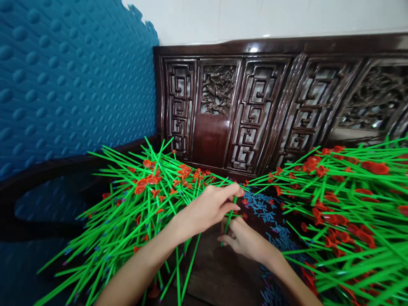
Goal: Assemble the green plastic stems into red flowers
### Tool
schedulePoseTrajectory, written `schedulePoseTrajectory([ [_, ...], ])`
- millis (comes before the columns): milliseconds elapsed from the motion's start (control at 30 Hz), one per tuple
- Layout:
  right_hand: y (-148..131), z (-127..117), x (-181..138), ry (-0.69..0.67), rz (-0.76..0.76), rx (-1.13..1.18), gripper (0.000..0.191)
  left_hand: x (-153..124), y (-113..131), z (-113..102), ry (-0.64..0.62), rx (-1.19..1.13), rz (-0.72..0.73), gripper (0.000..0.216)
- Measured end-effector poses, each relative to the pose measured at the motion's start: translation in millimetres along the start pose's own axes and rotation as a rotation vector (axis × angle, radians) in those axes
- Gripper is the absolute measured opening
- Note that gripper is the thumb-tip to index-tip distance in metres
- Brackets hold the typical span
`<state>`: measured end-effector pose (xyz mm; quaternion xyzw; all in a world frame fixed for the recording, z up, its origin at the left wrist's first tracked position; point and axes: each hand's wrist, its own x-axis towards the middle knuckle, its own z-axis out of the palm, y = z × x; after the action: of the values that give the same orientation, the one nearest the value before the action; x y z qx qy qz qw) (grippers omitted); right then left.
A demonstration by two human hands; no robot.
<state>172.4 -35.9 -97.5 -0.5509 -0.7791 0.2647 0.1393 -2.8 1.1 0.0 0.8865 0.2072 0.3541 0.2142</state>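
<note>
My left hand [208,208] is pinched near the orange-tipped top of a green plastic stem [231,212]. Just below it, my right hand [244,240] has its fingers closed around the lower part of the same stem. Both hands meet over a dark wooden seat, between two heaps of stems. A large pile of green stems with orange cup tips [140,204] fans out on the left. A second such pile [347,212] lies on the right. Small blue tube pieces [270,216] are scattered on the seat just beyond my right hand.
A carved dark wooden backrest [255,106] runs across behind the piles. A blue bumpy foam mat [70,80] stands upright at the left. The white wall [270,17] shows above the backrest. Bare seat wood [219,272] shows between my forearms.
</note>
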Motion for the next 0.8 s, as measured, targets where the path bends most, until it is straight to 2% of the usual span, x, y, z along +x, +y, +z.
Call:
schedulePoseTrajectory([
  [400, 2.7, 7.4, 1.8, -0.02, 0.033, 0.074, 0.011, -0.5, -1.0, -2.6, -0.086, 0.013, -0.014, 0.015],
  [667, 0.9, 6.6, 8.8, -0.026, 0.048, 0.039, 0.011, -1.0, -4.3, -4.8, -0.028, 0.12, 0.023, 0.018],
  [800, -3.0, -4.7, 4.8, -0.034, 0.026, 0.01, 0.014, -1.3, 0.0, -5.3, 0.05, 0.171, 0.099, 0.02],
])
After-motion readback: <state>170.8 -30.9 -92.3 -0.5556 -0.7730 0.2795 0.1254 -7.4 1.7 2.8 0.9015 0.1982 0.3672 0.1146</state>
